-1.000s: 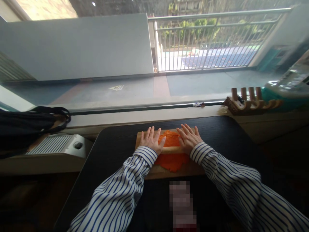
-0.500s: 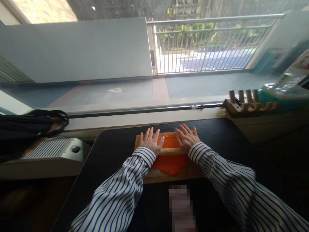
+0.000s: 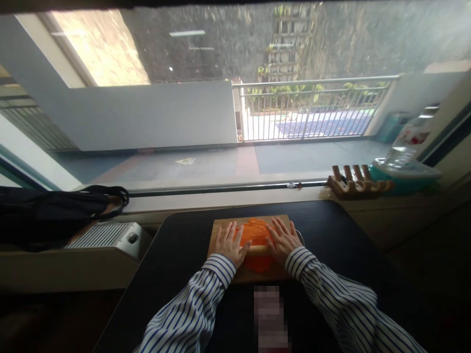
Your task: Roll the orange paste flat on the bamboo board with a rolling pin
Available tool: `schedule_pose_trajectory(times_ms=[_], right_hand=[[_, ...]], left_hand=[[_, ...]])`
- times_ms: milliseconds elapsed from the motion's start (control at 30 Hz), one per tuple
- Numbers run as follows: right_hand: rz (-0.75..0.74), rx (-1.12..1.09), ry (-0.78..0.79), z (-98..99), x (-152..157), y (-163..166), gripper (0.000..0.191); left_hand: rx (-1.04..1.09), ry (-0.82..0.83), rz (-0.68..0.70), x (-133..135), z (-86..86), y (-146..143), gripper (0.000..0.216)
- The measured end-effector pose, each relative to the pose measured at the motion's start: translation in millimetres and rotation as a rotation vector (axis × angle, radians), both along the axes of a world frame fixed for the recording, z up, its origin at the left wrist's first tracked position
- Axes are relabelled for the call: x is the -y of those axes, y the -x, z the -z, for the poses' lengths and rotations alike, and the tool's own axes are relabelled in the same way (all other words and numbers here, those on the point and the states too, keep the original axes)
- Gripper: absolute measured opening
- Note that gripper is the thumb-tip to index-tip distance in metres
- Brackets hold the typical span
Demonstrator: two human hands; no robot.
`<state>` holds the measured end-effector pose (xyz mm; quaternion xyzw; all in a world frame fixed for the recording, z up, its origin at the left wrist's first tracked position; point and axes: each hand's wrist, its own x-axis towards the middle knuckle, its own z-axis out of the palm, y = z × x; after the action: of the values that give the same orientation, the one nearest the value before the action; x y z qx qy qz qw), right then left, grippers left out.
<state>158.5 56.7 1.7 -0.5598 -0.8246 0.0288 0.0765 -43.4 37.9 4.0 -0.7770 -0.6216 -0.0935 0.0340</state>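
Note:
A flattened sheet of orange dough (image 3: pixel 253 232) lies on a wooden board (image 3: pixel 225 226) on the black table. Across its middle rests a pale wooden rolling pin (image 3: pixel 258 250), its ends hidden under my hands. My left hand (image 3: pixel 230 246) lies over the left end, fingers stretched out and pointing away from me. Over the right end, my right hand (image 3: pixel 284 241) is likewise spread flat, palm down. Neither hand's fingers wrap around the pin.
Behind the black table (image 3: pixel 187 235) runs a windowsill with a wooden rack (image 3: pixel 355 186), a teal tub (image 3: pixel 405 176) and a plastic bottle (image 3: pixel 406 142). A black bag (image 3: pixel 55 213) lies at the left above a white radiator (image 3: pixel 110 238). A blurred-out patch covers the near table.
The rolling pin has moved toward me over the orange dough, both flat hands travelling with it. The camera has tilted up, showing more of the window.

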Motion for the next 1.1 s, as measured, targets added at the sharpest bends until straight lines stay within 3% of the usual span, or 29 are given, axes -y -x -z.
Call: schedule_pose_trajectory(times_ms=[133, 267, 467, 600, 867, 1100], right_hand=[[0.034, -0.027, 0.03, 0.1, 2, -1, 0.05], [0.034, -0.066, 0.045, -3.2, 8, -11, 0.05], [-0.209, -0.102, 0.002, -4.7, 23, -39, 0.039], [-0.246, -0.116, -0.028, -0.7, 26, -53, 0.032], [-0.187, -0.068, 0.002, -3.3, 15, -68, 0.03], [-0.076, -0.139, 0.023, -10.3, 16, -56, 0.036]], left_hand=[[0.003, -0.016, 0.177, 14, -3.7, 20, 0.053], [-0.001, 0.026, 0.21, 25, -6.9, 34, 0.038], [0.091, 0.054, 0.266, 17, -1.3, 33, 0.034], [0.126, 0.028, 0.311, 7, 3.2, 23, 0.03], [0.152, 0.055, 0.267, -3, 2.8, -3, 0.035], [0.125, 0.054, 0.187, -1, 4.0, -9, 0.041]])
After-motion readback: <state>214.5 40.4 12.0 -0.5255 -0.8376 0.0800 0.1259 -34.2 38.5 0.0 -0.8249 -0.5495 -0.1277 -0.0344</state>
